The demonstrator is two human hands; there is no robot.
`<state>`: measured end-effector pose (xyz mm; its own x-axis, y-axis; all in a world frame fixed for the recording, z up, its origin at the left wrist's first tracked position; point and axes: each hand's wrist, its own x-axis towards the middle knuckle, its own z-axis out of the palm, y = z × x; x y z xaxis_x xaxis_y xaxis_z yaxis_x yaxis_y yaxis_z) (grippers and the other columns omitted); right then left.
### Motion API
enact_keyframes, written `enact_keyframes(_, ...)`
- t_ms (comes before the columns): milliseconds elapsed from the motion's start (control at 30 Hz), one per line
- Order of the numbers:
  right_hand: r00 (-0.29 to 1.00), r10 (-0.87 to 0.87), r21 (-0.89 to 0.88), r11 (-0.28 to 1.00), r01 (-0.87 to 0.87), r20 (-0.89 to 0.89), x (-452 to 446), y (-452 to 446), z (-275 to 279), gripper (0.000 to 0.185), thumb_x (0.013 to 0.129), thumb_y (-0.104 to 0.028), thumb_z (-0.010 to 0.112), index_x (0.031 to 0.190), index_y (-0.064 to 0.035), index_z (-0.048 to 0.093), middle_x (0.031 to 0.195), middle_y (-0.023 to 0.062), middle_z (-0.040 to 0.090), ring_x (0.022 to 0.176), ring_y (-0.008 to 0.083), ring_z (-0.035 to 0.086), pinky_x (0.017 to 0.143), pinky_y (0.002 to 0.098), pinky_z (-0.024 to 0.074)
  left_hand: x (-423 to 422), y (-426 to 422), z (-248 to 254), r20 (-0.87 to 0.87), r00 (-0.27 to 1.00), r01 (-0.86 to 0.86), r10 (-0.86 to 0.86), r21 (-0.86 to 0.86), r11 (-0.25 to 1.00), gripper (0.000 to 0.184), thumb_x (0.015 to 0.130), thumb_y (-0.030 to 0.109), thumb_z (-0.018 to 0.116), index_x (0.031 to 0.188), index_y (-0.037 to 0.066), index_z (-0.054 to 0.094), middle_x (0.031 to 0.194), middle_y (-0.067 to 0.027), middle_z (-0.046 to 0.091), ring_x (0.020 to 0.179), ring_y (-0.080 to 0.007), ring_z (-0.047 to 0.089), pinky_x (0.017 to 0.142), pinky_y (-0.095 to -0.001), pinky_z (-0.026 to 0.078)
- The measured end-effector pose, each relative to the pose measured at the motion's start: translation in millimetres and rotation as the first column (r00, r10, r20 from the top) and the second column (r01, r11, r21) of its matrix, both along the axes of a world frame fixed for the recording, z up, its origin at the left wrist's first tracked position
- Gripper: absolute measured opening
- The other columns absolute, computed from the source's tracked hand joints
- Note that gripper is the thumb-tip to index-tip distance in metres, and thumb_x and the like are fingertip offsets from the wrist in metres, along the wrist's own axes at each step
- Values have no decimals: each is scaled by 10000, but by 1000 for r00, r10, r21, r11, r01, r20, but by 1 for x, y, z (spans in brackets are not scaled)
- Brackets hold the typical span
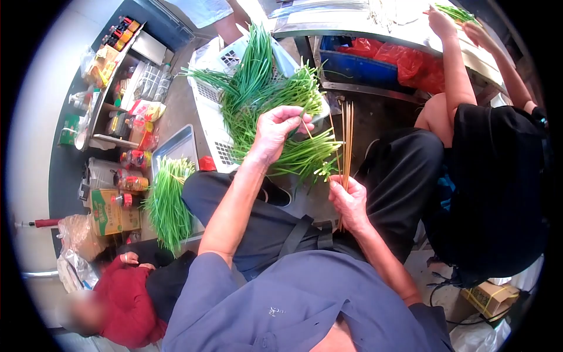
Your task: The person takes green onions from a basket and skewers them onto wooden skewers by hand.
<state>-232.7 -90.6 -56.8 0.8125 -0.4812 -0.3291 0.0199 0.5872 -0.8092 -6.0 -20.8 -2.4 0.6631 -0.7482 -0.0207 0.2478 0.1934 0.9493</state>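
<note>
My left hand is raised above a heap of garlic chives, its thumb and fingers pinching a thin green chive stalk. Lower and to the right, my right hand is wrapped round a bundle of bamboo skewers, which point upward. One skewer leans apart from the bundle. Pale cut chive ends cluster beside my right fingertips; whether they are threaded on a skewer I cannot tell. The loose garlic chives fill a white plastic basket in front of me.
A tied chive bunch lies on a metal tray at left. Shelves with bottles stand beyond it. A person in red sits lower left; another in black works at the table. Under it sits a blue crate.
</note>
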Motion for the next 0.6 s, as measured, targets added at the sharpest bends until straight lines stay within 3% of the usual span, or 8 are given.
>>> enact_keyframes(267, 1000, 4, -5, 1000, -4, -10, 0, 0, -2, 157, 906, -142, 632, 1024, -39, 621, 651, -4, 558, 452, 20, 388, 409, 160, 277, -8, -1, -4, -101, 993, -69, 63, -64, 996, 125, 876, -14, 616, 997, -5, 643, 934, -154, 688, 813, -247, 684, 752, -341, 553)
enact_keyframes(600, 999, 5, -2, 1000, -5, -34, -1, 1, -4, 156, 905, -147, 636, 1023, -46, 625, 648, -6, 559, 449, 21, 389, 407, 161, 280, -19, -1, -10, -5, 995, -102, 101, -68, 992, 113, 886, -8, 612, 995, -18, 641, 945, -151, 687, 824, -242, 689, 765, -330, 558)
